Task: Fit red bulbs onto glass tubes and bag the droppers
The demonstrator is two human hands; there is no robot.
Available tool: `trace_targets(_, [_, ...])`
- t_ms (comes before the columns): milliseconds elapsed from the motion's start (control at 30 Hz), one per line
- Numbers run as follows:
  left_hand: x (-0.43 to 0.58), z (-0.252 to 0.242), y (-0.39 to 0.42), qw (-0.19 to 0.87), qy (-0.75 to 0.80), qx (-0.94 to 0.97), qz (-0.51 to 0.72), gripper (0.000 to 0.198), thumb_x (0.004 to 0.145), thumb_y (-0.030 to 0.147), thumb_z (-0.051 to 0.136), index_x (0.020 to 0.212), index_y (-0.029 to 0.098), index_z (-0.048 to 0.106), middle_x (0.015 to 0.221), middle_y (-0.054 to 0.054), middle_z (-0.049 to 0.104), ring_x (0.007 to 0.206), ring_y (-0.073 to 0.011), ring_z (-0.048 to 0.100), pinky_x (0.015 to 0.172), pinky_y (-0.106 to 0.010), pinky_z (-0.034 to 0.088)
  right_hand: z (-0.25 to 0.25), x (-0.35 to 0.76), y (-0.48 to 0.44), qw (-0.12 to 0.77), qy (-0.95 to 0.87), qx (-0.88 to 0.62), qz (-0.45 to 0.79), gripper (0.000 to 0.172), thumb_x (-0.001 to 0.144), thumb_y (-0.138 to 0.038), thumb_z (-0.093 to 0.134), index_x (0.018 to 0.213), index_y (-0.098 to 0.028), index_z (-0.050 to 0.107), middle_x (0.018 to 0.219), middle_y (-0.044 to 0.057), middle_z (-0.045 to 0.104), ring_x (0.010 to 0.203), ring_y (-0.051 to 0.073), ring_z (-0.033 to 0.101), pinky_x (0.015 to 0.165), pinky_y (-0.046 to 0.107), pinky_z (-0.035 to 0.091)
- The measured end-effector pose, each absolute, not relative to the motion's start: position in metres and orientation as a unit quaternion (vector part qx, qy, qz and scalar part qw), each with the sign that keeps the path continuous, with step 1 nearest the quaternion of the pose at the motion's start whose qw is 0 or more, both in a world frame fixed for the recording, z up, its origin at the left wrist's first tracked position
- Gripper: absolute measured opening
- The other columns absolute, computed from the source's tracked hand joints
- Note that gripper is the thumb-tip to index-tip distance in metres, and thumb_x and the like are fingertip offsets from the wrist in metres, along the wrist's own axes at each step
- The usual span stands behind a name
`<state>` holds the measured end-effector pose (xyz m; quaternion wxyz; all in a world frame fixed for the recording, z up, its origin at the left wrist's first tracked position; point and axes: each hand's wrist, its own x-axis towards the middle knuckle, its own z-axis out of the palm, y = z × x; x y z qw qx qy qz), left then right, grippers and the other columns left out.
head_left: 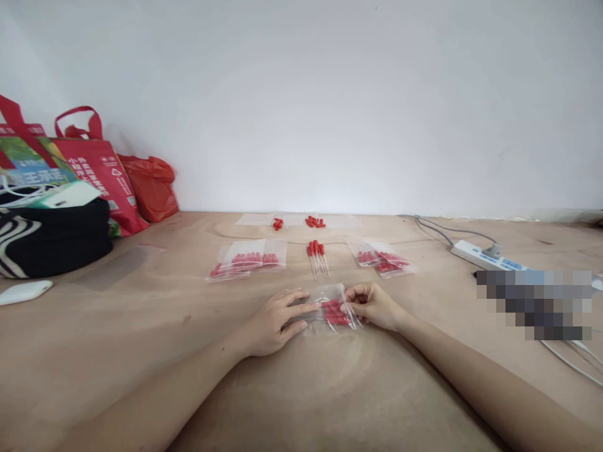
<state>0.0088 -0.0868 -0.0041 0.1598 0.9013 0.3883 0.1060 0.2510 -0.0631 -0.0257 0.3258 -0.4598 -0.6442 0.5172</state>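
A clear plastic zip bag (313, 325) lies flat on the table in front of me, with several red-bulbed droppers (335, 312) inside it. My left hand (277, 320) rests at the bag's left side, fingers stretched out and the index finger on the plastic. At the right edge, my right hand (377, 306) pinches the bag between thumb and fingers near the red bulbs. Just beyond the bag, several loose droppers (316, 251) lie side by side, red bulbs away from me and thin clear stems toward me.
Filled bags lie in a left group (249, 257) and a right group (384, 258). Red pieces (315, 221) sit by the wall. At left are a black bag (56, 235), red shopping bag (106, 182) and white case (24, 292). A power strip (485, 256) with cables is at right.
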Motion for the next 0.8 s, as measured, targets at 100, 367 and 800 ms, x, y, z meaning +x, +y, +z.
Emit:
trace_targets(100, [0.009,-0.003,-0.087,0.162,0.391,0.900,0.103,0.038,0.086,0.026,0.039,0.123,0.034,0.041,0.132,-0.001,0.037,0.121,-0.0219,0.032,0.099,-0.042,0.028,-0.028,0.251,-0.061,0.316,-0.642,-0.466,0.521,0.032,0.061,-0.044,0.065,0.071,-0.014,0.063,0.047,-0.003,0.052,0.038,0.005,0.041,0.033,0.015,0.030])
trace_targets(367, [0.010,-0.002,-0.087,0.162,0.391,0.900,0.107,0.038,0.085,0.026,0.039,0.123,0.033,0.042,0.132,-0.002,0.038,0.121,-0.0230,0.033,0.099,-0.043,0.028,-0.031,0.251,-0.060,0.341,-0.656,-0.453,0.499,0.032,0.065,-0.044,0.060,0.072,-0.014,0.063,0.053,-0.001,0.056,0.042,0.006,0.043,0.037,0.018,0.033])
trace_targets(800, [0.010,0.001,-0.089,0.178,0.395,0.895,0.101,0.038,0.084,0.025,0.040,0.121,0.031,0.044,0.133,-0.003,0.037,0.123,-0.0237,0.030,0.099,-0.044,0.027,-0.010,0.213,0.032,0.308,-0.665,-0.654,0.189,0.025,0.067,-0.020,0.056,0.091,-0.012,0.056,0.083,0.009,0.064,0.076,0.017,0.059,0.065,0.024,0.043])
